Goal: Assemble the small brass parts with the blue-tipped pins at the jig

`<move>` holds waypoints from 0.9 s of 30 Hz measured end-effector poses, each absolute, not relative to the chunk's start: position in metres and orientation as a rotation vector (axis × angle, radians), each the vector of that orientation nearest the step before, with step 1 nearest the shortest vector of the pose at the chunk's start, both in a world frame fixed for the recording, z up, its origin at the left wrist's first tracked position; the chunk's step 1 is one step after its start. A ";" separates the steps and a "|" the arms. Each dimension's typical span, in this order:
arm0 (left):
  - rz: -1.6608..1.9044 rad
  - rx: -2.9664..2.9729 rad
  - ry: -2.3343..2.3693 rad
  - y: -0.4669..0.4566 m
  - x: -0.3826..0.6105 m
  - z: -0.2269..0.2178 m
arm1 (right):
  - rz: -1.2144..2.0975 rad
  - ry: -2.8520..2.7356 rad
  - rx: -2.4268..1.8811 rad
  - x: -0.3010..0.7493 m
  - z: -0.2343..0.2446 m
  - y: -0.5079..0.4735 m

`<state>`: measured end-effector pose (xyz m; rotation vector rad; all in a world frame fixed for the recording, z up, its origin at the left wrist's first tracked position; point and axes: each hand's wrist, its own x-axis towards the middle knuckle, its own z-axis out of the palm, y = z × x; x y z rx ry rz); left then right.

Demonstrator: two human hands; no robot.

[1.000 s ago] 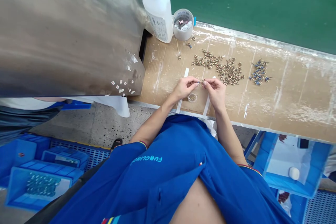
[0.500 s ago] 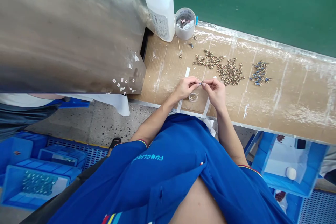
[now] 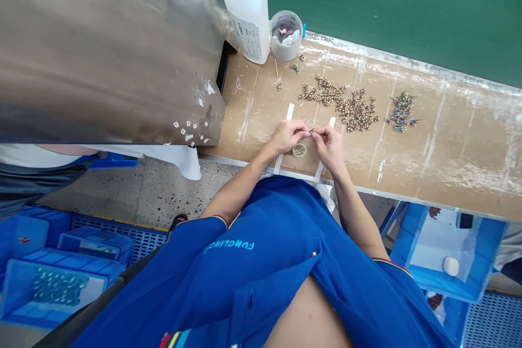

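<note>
My left hand [image 3: 287, 136] and my right hand [image 3: 328, 147] meet fingertip to fingertip above the cardboard-covered bench. Between their pinched fingers is a small dark-and-bluish metal piece [image 3: 310, 131], mostly hidden by the fingers. Just below the hands lies a small clear round dish [image 3: 299, 150] with tiny bits in it. Beyond my right hand, a heap of small brass-coloured screw-like pieces [image 3: 356, 111] spreads over the cardboard. Further right sits a smaller pile of similar pieces with blue parts [image 3: 402, 112].
A white bottle with a blue cap [image 3: 249, 22] and a tape-roll cup holding scraps [image 3: 286, 35] stand at the back. A metal cabinet [image 3: 110, 54] bounds the left. Blue crates [image 3: 444, 283] are below the bench at right, more at lower left. Another person's clothing shows at far left.
My right hand has shifted slightly left and its fingers are drawn closer around the small piece. The left hand stays nearly in place, still pinching.
</note>
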<state>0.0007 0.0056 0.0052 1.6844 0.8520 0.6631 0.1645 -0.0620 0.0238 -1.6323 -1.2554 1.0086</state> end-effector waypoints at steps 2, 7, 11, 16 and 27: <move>0.632 1.686 0.848 0.007 0.000 0.005 | 1.024 -1.253 -1.627 0.164 0.020 -0.063; 0.609 1.738 0.775 0.009 -0.002 0.004 | 1.172 -1.313 -1.570 0.174 0.017 -0.059; 0.585 1.760 0.755 0.011 -0.003 0.003 | 1.249 -1.332 -1.541 0.180 0.018 -0.054; 0.612 1.726 0.793 0.011 -0.003 0.002 | 1.258 -1.206 -1.506 0.178 0.016 -0.055; 0.675 1.626 0.793 0.011 -0.002 0.002 | 1.189 -1.033 -1.456 0.172 0.005 -0.057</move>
